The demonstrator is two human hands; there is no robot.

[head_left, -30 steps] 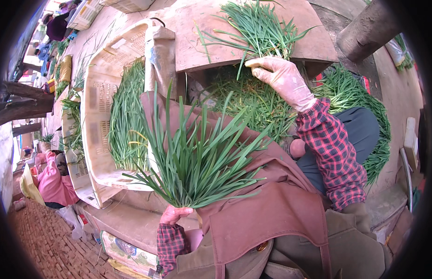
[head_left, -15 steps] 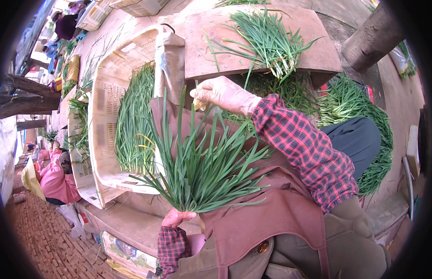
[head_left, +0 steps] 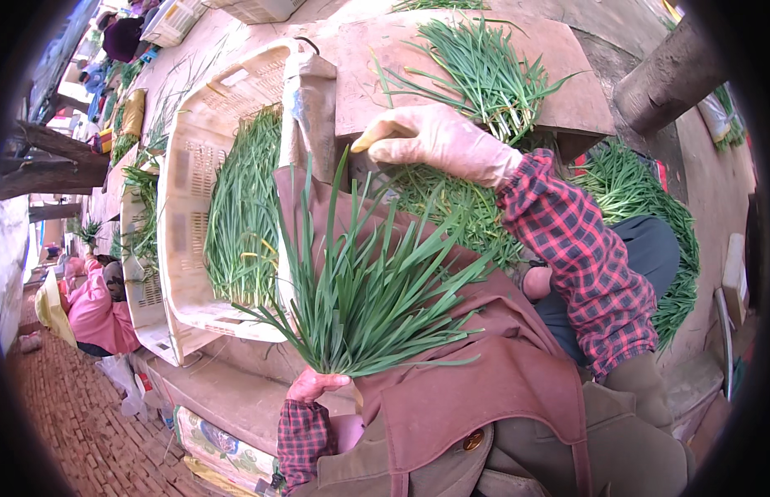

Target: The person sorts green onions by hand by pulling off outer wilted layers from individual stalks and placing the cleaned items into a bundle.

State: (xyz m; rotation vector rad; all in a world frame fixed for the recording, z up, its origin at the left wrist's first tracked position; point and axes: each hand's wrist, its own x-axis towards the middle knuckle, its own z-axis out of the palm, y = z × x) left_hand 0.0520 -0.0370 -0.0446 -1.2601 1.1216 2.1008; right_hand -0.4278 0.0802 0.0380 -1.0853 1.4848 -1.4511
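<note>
My left hand [head_left: 314, 383] grips a large fan-shaped bunch of long flat green leaves [head_left: 356, 315] by its base, resting over the brown apron [head_left: 476, 398]. My gloved right hand [head_left: 435, 145], with yellowish fingertips, hovers over the upper leaf tips, its fingers bent and slightly apart with nothing visible in them. Just beyond it a small pile of greens with pale roots [head_left: 476, 70] lies on a wooden board [head_left: 567, 91]. A white plastic basket [head_left: 190, 149] at the left holds long greens [head_left: 240, 215]. Loose greens [head_left: 476, 224] lie beneath my right hand.
A larger heap of greens [head_left: 667, 248] lies right of my knee. A post [head_left: 658, 83] rises at the back right. A co-worker in pink [head_left: 99, 311] sits at the left by a brick floor [head_left: 87, 431]; other people [head_left: 120, 37] are farther back among baskets.
My right hand has moved left from the greens on the board to above the held bunch's tips, dipping, then rising slightly. My left hand still grips the bunch. The view has shifted a little.
</note>
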